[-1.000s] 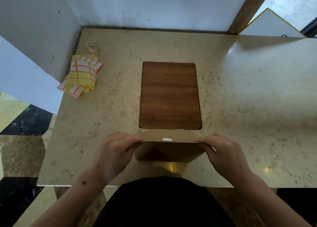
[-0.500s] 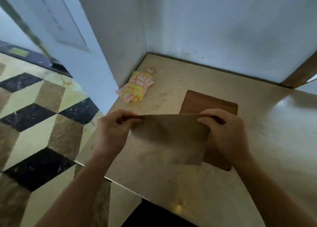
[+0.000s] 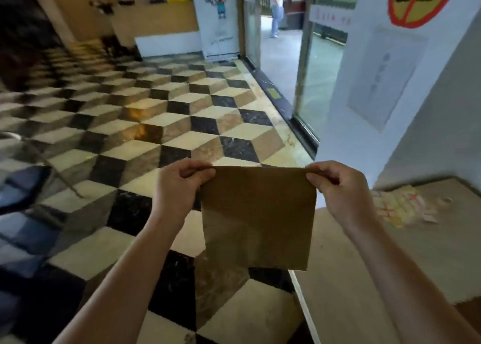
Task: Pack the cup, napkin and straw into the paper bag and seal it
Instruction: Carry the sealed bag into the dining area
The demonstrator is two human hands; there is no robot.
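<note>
Pinched at its two top corners by the left hand and right hand, the brown paper bag hangs flat in the air, left of the table, above the floor. It looks light, thin and easily creased, so the folded top edge seems the safest hold

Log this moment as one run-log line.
left hand: pinches bag corner | right hand: pinches other corner | paper bag: held off table, over floor
</note>
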